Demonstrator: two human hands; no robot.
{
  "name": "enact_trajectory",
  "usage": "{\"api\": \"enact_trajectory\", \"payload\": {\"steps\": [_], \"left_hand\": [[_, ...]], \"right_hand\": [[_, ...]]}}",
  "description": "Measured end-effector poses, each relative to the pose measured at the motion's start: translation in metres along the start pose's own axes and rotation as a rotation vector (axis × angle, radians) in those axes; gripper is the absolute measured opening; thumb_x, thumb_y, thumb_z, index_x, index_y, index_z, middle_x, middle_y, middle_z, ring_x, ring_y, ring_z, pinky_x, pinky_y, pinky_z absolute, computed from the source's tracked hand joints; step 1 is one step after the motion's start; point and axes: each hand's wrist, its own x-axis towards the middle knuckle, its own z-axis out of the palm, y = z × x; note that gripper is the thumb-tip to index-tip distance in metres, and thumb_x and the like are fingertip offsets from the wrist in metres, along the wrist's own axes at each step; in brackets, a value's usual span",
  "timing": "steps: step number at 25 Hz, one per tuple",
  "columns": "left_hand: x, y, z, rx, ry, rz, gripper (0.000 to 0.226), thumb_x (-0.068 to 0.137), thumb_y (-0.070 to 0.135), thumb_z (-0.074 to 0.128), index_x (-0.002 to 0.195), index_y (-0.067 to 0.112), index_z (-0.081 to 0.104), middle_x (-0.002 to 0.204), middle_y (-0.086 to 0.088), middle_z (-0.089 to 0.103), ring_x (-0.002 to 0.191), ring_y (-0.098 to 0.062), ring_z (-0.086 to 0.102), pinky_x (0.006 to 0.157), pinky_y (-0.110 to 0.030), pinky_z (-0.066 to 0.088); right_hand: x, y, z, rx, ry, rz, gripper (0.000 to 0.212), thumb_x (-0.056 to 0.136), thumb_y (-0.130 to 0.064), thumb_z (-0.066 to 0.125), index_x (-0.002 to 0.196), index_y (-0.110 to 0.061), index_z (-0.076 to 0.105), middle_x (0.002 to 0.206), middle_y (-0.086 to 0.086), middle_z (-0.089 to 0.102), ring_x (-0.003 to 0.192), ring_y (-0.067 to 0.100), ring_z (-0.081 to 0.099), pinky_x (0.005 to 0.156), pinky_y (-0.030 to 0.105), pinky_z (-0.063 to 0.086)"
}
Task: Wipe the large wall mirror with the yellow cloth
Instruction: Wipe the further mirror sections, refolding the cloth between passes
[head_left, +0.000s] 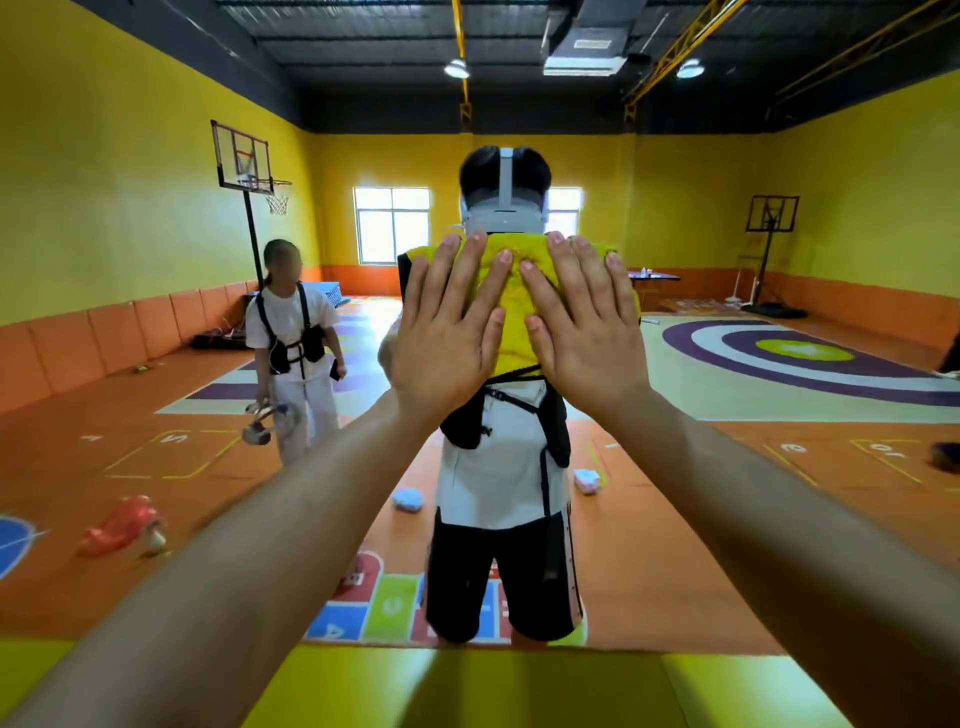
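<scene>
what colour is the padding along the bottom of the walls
Orange; the padding shows best in the head view, at left.

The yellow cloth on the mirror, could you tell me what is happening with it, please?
A person is wiping the large wall mirror. The left hand and right hand press the yellow cloth flat against the glass with straight fingers, side by side, over the person's own reflection. A second person stands in the reflection at the left.
</scene>
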Motion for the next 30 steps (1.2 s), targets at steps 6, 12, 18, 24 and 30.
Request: {"api": "enact_trajectory", "payload": {"steps": [6,12,18,24,30], "left_hand": [[-0.061,0.018,0.012,-0.017,-0.015,-0.008,0.051,0.106,0.033,0.041,0.155,0.018,0.038,0.162,-0.013,0.031,0.151,-0.034,0.025,0.122,-0.054,0.021],[-0.14,0.04,0.025,-0.04,-0.078,-0.001,0.055,0.106,0.038,0.043,0.156,0.02,0.032,0.162,-0.013,0.027,0.151,-0.036,0.026,0.119,-0.058,0.027],[-0.237,0.058,0.035,-0.038,-0.171,0.045,0.062,0.103,0.046,0.051,0.156,0.019,0.033,0.164,-0.012,0.024,0.151,-0.035,0.023,0.123,-0.055,0.019],[-0.321,0.081,0.048,-0.07,-0.213,0.041,0.068,0.102,0.048,0.053,0.159,0.023,0.024,0.169,-0.007,0.005,0.155,-0.032,0.012,0.124,-0.053,0.016],[-0.398,0.103,0.057,-0.087,-0.25,0.033,0.074,0.101,0.048,0.056,0.16,0.024,0.019,0.169,-0.006,0.006,0.155,-0.031,0.011,0.124,-0.052,0.016]], "right_hand": [[-0.061,-0.017,0.003,0.011,-0.035,-0.029,0.056,0.108,-0.036,0.045,0.16,-0.022,0.031,0.165,0.013,0.028,0.154,0.032,0.025,0.119,0.056,0.032],[-0.137,-0.042,0.004,0.032,-0.098,-0.049,0.057,0.108,-0.037,0.047,0.16,-0.022,0.031,0.166,0.013,0.027,0.154,0.034,0.025,0.121,0.056,0.029],[-0.231,-0.075,0.005,0.131,-0.155,-0.038,0.057,0.103,-0.033,0.057,0.156,-0.019,0.041,0.162,0.016,0.034,0.151,0.038,0.03,0.12,0.059,0.03],[-0.316,-0.104,0.013,0.198,-0.225,-0.041,0.058,0.1,-0.034,0.062,0.153,-0.019,0.045,0.165,0.013,0.029,0.152,0.038,0.028,0.122,0.058,0.023],[-0.396,-0.132,0.015,0.211,-0.296,-0.019,0.063,0.096,-0.033,0.07,0.153,-0.023,0.046,0.17,0.009,0.017,0.155,0.034,0.023,0.125,0.055,0.018]]}}
